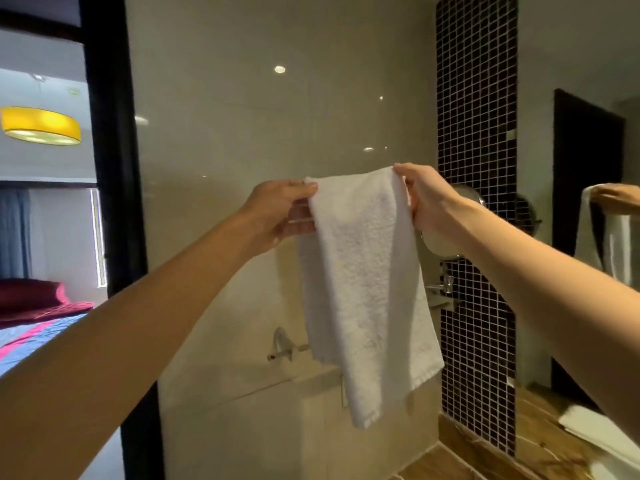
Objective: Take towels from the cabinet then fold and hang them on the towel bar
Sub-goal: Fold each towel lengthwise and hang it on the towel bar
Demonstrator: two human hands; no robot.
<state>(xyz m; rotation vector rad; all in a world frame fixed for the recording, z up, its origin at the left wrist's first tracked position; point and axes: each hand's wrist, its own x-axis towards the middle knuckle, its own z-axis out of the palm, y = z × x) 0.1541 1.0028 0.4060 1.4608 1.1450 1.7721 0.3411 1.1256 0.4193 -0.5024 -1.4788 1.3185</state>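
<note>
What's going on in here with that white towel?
A person is holding a white towel up in front of a glossy wall. The left hand pinches its top left edge and the right hand grips the top right. The towel hangs doubled, with a back layer showing on the left. A metal bar sits lower on the wall, partly behind the towel. Whether the towel rests on any rail yet cannot be told.

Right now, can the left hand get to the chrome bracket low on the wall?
Probably yes: the bracket sits uncovered left of the hanging towel, nothing in front. But the left hand pinches the towel's corner, so it must let go first.
</note>
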